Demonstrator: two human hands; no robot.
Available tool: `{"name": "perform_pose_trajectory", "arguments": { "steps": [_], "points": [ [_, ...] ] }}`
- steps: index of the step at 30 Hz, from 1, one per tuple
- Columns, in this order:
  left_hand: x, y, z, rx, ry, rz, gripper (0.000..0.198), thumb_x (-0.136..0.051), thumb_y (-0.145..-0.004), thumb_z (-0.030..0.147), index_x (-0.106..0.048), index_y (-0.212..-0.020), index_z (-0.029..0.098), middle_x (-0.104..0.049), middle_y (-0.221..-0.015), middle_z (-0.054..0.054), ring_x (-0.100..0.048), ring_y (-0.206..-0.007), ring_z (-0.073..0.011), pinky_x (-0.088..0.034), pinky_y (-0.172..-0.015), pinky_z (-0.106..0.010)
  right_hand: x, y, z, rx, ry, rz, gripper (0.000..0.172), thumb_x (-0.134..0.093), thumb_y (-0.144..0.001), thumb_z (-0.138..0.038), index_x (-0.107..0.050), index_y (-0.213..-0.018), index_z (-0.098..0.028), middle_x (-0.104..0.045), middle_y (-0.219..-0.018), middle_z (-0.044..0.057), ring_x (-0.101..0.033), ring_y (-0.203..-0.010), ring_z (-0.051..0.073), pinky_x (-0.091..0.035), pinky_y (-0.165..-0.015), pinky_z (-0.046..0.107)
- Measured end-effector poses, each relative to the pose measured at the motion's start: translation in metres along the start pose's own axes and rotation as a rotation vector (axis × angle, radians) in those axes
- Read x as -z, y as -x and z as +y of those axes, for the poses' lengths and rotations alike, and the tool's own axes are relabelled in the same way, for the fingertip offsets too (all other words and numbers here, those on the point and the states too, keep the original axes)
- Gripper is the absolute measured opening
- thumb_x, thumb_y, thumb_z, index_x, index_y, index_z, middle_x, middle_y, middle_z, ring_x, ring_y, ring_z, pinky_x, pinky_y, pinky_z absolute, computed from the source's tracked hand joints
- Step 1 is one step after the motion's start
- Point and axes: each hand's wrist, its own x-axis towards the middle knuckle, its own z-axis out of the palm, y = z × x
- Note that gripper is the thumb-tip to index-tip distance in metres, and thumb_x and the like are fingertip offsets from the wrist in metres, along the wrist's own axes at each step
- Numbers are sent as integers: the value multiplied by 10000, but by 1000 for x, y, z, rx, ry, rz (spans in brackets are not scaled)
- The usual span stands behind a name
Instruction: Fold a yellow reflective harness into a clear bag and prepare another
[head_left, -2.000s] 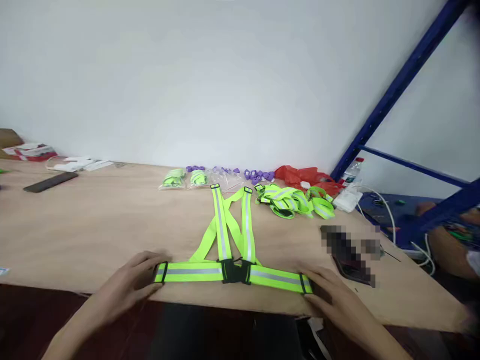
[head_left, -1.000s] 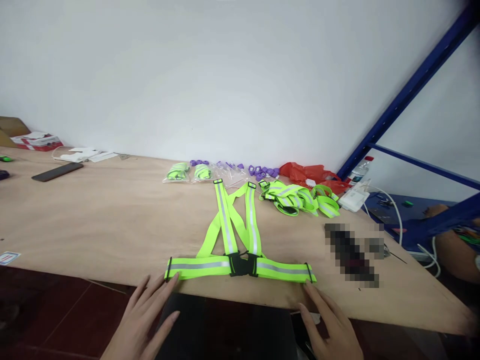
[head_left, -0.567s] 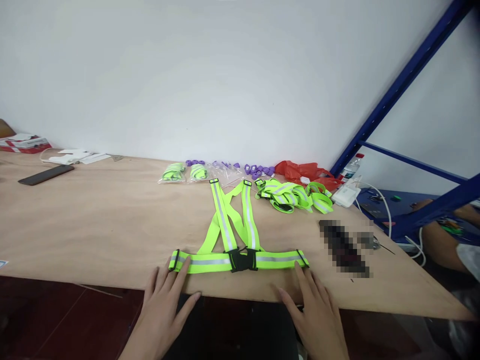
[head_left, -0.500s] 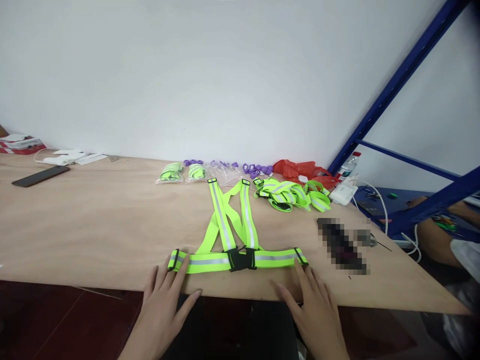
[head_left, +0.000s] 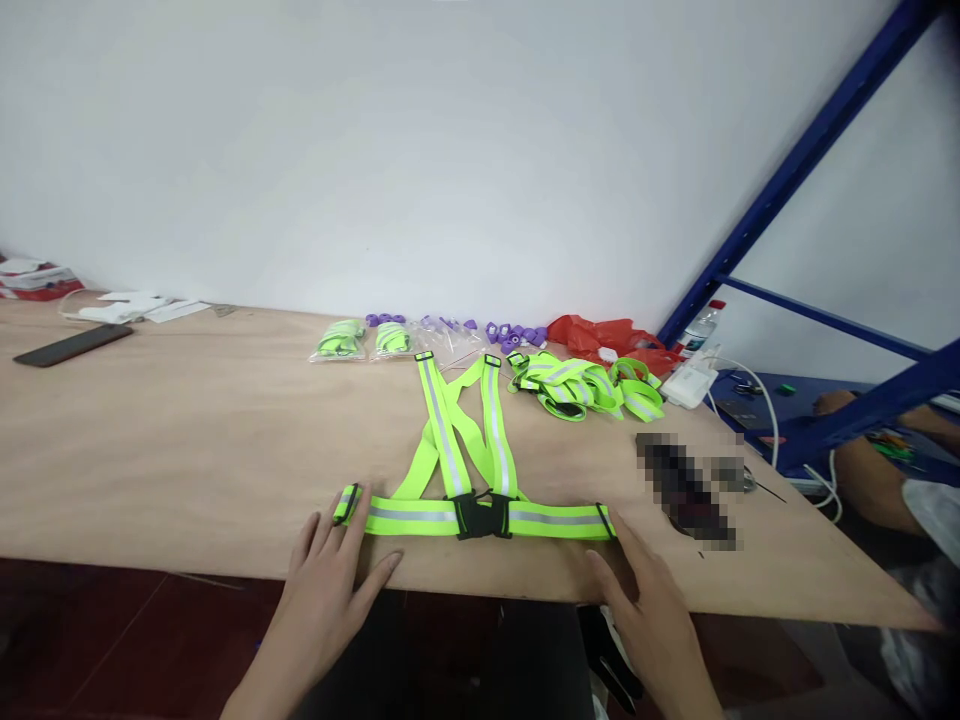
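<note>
- 1 reflective harness (head_left: 445, 440) lay spread on the table (head_left: 225, 450), its waist strap (head_left: 414, 517) near the front edge.
- The left hand (head_left: 322, 580) had straight, parted fingers, the index crossing 1 strap end.
- The right hand (head_left: 651, 610) had extended fingers, thumb apart, beside the other end.
- Light, even pressure seemed best, to straighten the strap without dragging the black buckle (head_left: 482, 517).

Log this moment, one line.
left hand: on neon-yellow fabric harness, left end | right hand: at right end | black plastic buckle: between hands | surface: tan wooden table
</note>
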Motion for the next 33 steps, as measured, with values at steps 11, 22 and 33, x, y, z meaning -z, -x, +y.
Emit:
{"name": "perform_pose_trajectory", "arguments": {
  "steps": [11, 22, 33],
  "points": [
    [15, -4, 9, 6, -3, -66, 746, -440, -1014, 478, -62, -1620, 261, -494, -1521, -117, -398, -1442, -327, -322, -1154, -545, 7, 15, 14, 81, 82, 108, 582, -429, -945, -608, -617, -1333, -218, -706, -1224, 125, -671, -1073, 341, -551, -848, 461],
    [12, -1, 10, 45, 95, 38, 881, -441, -1005, 501, 93, -1598, 127, -580, -1413, -209, -604, -1262, -319, -362, -1140, -560, 1, 22, 9, 199, 135, 175, 520, -401, -983, -553, -622, -1316, -220, -710, -1079, 140, -646, -983, 331, -505, -860, 476],
    [10, 0, 4, 11, 79, 13, 801, -472, -991, 480, -63, -1613, 185, -592, -1413, -155, -567, -1301, -334, -380, -1138, -549, -5, 10, 1, 226, 213, 149, 519, -398, -984, -588, -688, -1246, -246, -659, -1013, 128, -625, -934, 308, -512, -786, 440]
  ]
}}
